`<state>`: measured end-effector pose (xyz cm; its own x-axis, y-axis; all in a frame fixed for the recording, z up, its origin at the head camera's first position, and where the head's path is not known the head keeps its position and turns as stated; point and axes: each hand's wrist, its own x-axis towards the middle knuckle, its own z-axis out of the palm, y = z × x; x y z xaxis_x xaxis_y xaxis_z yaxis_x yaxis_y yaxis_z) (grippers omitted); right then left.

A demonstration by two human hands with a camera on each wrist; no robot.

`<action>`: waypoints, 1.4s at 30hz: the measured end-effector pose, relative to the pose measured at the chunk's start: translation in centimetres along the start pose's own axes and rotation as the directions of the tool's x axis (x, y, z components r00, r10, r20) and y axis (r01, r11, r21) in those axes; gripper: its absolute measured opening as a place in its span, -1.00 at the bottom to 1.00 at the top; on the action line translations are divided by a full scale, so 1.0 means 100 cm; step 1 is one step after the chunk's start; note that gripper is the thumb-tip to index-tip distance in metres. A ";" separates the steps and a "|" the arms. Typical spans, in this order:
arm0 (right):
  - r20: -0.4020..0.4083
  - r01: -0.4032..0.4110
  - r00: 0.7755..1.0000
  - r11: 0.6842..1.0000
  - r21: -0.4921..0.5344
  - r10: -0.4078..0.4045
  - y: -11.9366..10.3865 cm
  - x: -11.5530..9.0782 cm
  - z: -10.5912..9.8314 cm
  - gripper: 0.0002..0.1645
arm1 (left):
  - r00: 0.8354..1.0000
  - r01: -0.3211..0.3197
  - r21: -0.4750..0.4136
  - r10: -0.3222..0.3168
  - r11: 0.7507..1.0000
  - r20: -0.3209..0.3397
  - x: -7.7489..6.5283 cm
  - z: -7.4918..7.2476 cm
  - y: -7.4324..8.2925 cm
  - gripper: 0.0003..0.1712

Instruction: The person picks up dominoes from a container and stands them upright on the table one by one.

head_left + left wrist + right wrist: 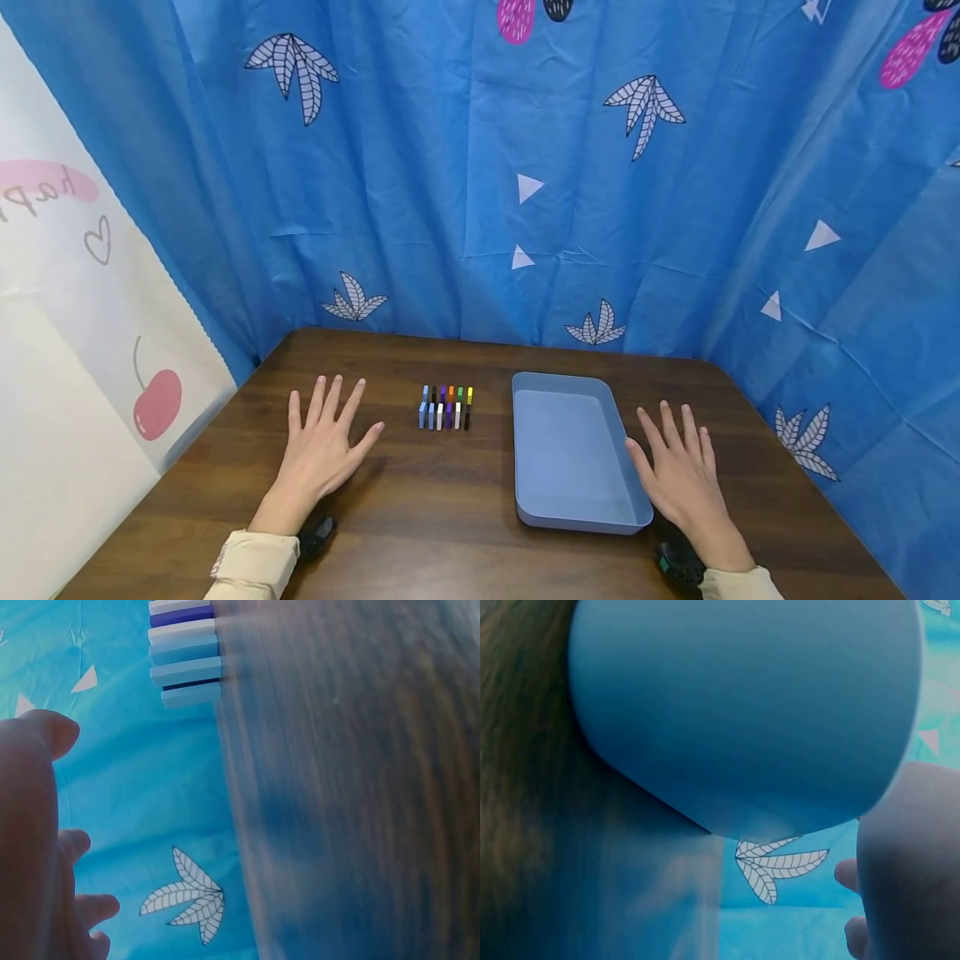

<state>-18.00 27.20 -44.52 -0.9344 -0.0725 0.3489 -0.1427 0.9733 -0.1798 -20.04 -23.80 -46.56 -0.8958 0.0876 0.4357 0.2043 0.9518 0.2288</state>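
Two rows of small coloured blocks (440,417) stand upright near the table's middle, in light blue, white, purple, black, orange, green and yellow. To their left my left hand (321,450) is spread with straight fingers and holds nothing. In the left wrist view the ends of several blocks (185,651) show at the top, apart from the thumb. A shallow blue-grey tray (572,450) lies right of the blocks. My right hand (682,475) is spread beside the tray's right side, thumb close to its rim, holding nothing. The tray's outer wall (742,712) fills much of the right wrist view.
The dark wooden table (435,550) reaches back to a blue patterned curtain (465,167), which also hangs along the right. A white printed cloth (82,333) is at the left. Black wrist devices (678,560) sit under both wrists.
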 end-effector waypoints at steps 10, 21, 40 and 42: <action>0.087 -0.083 0.993 0.996 0.014 0.081 0.001 -0.003 0.004 -0.06 | 0.999 0.003 0.033 -0.004 0.999 0.033 0.001 0.002 0.002 -0.06; 0.121 -0.114 0.987 0.993 0.028 0.110 0.002 -0.004 0.005 -0.03 | 0.998 0.016 0.027 -0.018 0.999 0.057 -0.001 0.004 0.001 -0.06; 0.116 -0.117 0.987 0.993 0.036 0.112 0.003 -0.001 0.000 -0.04 | 0.998 0.031 0.010 -0.032 0.999 0.061 -0.001 -0.002 0.002 -0.07; 0.123 -0.121 0.986 0.992 0.033 0.116 0.003 0.000 0.000 -0.03 | 0.998 0.033 0.010 -0.033 0.999 0.061 -0.001 -0.002 0.002 -0.07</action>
<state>-18.03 27.46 -44.58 -0.9776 0.0145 0.2099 -0.0396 0.9672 -0.2509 -19.79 -23.64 -46.41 -0.9246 0.0735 0.3738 0.1707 0.9572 0.2339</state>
